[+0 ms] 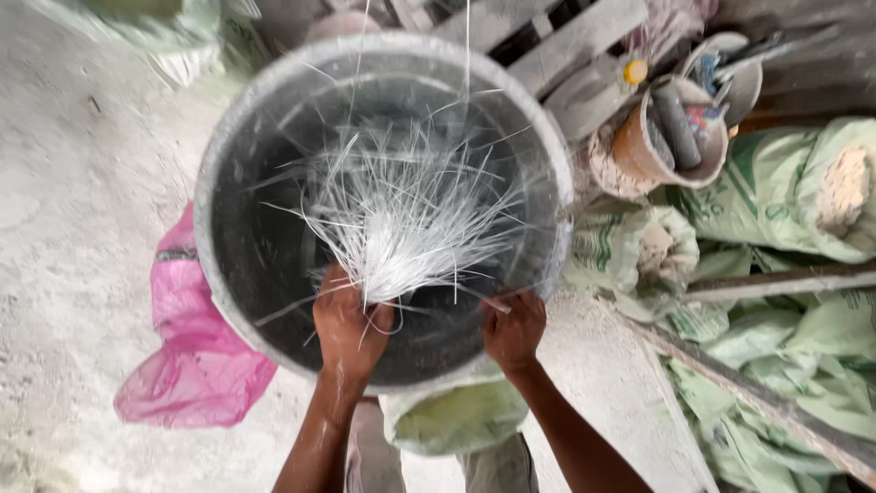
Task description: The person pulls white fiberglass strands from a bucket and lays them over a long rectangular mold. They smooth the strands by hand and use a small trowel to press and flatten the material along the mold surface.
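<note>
White fibres (411, 219), grey bucket (246, 265), pink bag (196, 365)

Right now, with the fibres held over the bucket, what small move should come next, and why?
Probably loosen the left hand so the white fibre bundle drops into the grey bucket. The bundle already fans out over the bucket's open mouth, and the right hand is at the near rim.

Glossy white strands (401, 219), probably glass fibre, fan over a dusty matt bucket (237, 265) beside crinkled pink plastic (196, 356).
</note>
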`<state>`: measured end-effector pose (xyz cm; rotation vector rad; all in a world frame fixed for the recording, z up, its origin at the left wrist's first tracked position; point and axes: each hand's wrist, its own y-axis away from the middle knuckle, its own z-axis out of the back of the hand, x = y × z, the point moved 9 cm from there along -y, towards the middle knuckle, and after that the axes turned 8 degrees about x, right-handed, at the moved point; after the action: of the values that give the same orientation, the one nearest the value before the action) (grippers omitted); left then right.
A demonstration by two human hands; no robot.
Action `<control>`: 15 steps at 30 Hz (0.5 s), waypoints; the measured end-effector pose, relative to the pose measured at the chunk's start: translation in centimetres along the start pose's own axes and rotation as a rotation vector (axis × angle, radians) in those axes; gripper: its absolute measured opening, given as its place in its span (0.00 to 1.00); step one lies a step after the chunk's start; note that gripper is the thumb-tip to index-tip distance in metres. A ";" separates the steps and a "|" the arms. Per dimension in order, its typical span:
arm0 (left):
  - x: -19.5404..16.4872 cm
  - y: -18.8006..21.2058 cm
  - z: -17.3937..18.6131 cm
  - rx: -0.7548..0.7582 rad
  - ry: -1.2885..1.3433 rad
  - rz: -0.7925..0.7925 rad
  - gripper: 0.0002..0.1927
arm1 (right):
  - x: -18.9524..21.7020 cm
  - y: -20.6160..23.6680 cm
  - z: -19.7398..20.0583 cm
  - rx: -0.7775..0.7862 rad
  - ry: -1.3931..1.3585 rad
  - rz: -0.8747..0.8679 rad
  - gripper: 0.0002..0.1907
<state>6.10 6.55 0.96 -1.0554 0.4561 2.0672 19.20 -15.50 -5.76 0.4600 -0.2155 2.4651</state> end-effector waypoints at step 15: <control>1.6 2.2 -0.9 0.028 -0.045 -0.040 0.32 | -0.8 2.0 -0.9 0.053 0.006 -0.036 0.07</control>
<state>4.35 5.35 -0.90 -0.9914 0.4365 2.0394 18.31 -17.30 -6.95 0.4754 -0.1381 2.4410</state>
